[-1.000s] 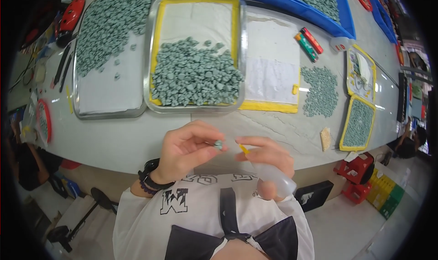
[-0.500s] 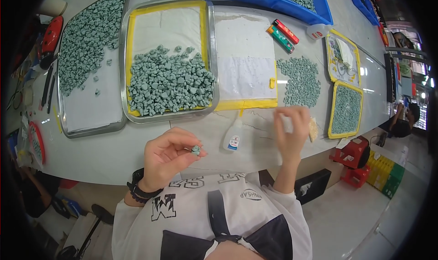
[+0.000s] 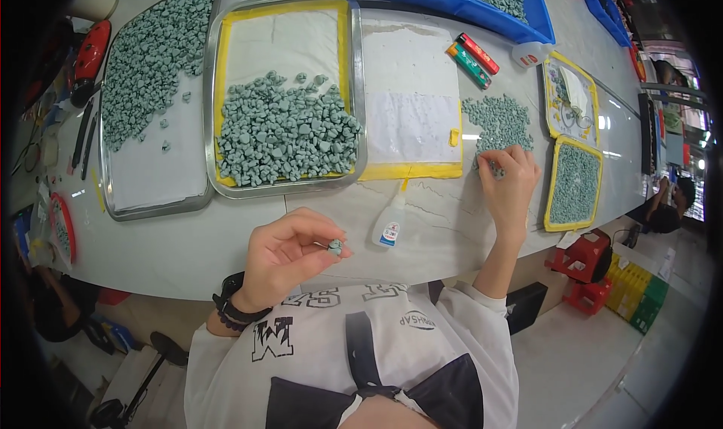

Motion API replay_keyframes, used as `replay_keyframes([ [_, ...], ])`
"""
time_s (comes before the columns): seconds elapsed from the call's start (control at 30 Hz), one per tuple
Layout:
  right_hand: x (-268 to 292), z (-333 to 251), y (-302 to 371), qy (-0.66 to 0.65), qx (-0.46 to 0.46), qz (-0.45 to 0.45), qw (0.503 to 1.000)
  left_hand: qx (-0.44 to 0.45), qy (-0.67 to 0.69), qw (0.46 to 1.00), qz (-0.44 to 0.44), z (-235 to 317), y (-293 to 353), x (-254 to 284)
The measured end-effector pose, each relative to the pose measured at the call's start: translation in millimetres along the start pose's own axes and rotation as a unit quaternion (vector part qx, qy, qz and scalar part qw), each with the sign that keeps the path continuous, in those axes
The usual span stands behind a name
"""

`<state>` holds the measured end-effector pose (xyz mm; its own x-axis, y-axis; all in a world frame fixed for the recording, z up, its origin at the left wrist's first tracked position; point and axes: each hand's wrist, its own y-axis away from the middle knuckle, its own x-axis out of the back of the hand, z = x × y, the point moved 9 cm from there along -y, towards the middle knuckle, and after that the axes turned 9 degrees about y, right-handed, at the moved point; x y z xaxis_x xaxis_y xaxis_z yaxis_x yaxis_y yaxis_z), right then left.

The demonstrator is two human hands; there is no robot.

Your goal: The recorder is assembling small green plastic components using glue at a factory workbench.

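Note:
My left hand (image 3: 290, 259) pinches a small grey-green stone-like piece (image 3: 335, 246) between thumb and fingertips, above the near part of the table. My right hand (image 3: 509, 180) has its fingertips drawn together at the near edge of a loose heap of tiny grey-green pieces (image 3: 497, 120). Whatever those fingertips hold is too small to make out. Between my hands lies a white glue bottle (image 3: 389, 223) with a yellow nozzle. Left of it, a metal tray (image 3: 360, 90) lined with white and edged in yellow carries many larger grey-green pieces (image 3: 282, 131).
Another tray (image 3: 162, 184) of pieces lies far left, beside a red ladybug-shaped object (image 3: 92, 56). Two lighters (image 3: 473, 60) rest near a white bottle (image 3: 529, 54). A blue bin (image 3: 452, 7) stands behind. Small yellow-edged trays (image 3: 556, 180) sit at the right.
My right hand has moved away from me and to the right, onto the heap of tiny pieces. My left hand still holds its piece and has shifted only slightly in the picture.

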<state>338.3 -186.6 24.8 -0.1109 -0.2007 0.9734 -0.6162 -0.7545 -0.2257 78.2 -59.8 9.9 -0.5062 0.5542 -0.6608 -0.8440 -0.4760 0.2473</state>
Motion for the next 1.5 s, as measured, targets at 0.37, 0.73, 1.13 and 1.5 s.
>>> replay_keyframes([
  [0.37,80,-106,35,-0.231,0.15,0.063,0.959,0.021,0.018,1.0,-0.002,-4,4,2],
  [0.73,83,-168,52,-0.304,0.259,0.044,0.915,0.029,0.013,0.998,-0.049,-4,6,-4],
  [1.13,76,-168,48,-0.31,0.248,0.019,0.917,0.024,0.005,0.997,-0.075,-4,6,-6],
  [1.5,78,-171,51,-0.295,0.272,0.03,0.916,0.019,-0.027,0.998,-0.055,-4,5,-5],
])
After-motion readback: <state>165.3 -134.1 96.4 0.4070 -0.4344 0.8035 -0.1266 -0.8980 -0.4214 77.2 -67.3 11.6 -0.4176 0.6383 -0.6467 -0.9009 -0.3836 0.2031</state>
